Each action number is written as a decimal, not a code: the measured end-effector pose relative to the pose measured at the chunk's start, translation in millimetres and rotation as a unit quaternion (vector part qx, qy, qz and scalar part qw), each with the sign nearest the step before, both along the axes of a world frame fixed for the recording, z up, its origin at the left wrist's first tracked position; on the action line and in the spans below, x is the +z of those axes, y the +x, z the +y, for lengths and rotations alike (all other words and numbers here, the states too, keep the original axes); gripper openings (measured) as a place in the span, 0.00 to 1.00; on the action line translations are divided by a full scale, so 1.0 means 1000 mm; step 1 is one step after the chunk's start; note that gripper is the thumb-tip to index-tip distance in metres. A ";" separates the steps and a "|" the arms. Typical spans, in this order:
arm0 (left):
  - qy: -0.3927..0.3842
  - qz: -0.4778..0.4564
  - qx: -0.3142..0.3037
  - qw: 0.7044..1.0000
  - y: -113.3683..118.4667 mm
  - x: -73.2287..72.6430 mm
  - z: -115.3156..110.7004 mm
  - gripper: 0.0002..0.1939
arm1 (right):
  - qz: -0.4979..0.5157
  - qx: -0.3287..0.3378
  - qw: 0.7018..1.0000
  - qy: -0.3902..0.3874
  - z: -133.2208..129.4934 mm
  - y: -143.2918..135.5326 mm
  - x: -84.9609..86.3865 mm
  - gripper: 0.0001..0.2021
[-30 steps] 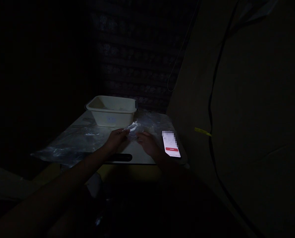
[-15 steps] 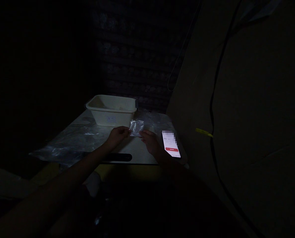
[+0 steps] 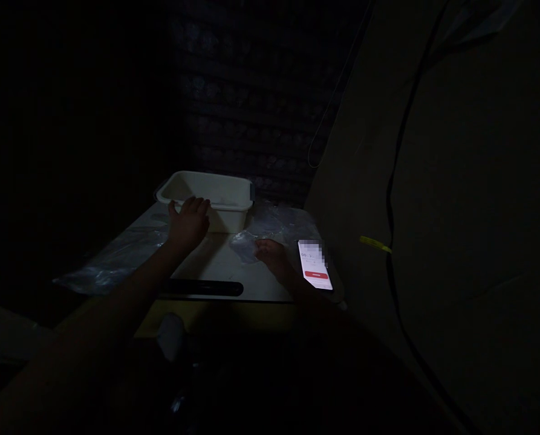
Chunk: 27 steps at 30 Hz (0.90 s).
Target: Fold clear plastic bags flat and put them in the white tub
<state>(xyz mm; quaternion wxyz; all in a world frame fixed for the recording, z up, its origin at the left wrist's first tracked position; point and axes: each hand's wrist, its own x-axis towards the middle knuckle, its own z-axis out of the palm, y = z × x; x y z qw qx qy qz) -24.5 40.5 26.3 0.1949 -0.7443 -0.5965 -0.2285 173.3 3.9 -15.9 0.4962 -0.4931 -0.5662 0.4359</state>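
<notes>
A cream plastic basin [image 3: 228,220] stands at the back of a small white table. At its front rim is my left hand [image 3: 188,225], thumb apart from the fingers and nothing visible in it; whether it touches the rim I cannot tell. To the right, my right hand [image 3: 272,252] is closed on the edge of a small clear plastic bag [image 3: 244,246]. The bag hangs limp just left of the fingers, in front of the basin. Dim light hides the inside of the basin.
A lit phone [image 3: 315,266] lies at the table's right side. Clear plastic sheeting [image 3: 110,263] covers the left side and hangs over the edge. A dark slot [image 3: 210,287] runs along the table's front. A black cable [image 3: 390,193] hangs at the right.
My left hand has let go of the small plastic bag and moved left and up to the basin's front rim. My right hand keeps the bag, which now sits slightly lower.
</notes>
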 end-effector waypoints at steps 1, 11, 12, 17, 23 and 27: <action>0.003 0.004 -0.001 1.000 -0.001 0.000 -0.004 0.20 | -0.010 0.003 1.000 0.012 0.000 0.000 0.000 0.10; -0.022 0.080 -0.078 0.994 -0.020 -0.002 -0.022 0.13 | -0.123 0.008 0.979 0.161 0.013 -0.004 0.054 0.13; -0.023 0.082 -0.085 0.993 -0.021 -0.002 -0.023 0.13 | -0.140 0.005 0.973 0.184 0.019 -0.007 0.063 0.14; -0.034 0.091 -0.097 0.991 -0.021 0.000 -0.029 0.12 | -0.370 0.061 0.891 0.257 0.055 -0.036 0.091 0.18; -0.047 0.127 -0.108 0.985 -0.020 -0.004 -0.035 0.11 | -0.541 0.114 0.800 0.234 0.083 -0.067 0.076 0.20; -0.047 0.129 -0.126 0.982 -0.022 -0.007 -0.036 0.11 | -0.574 0.110 0.779 0.229 0.086 -0.070 0.066 0.20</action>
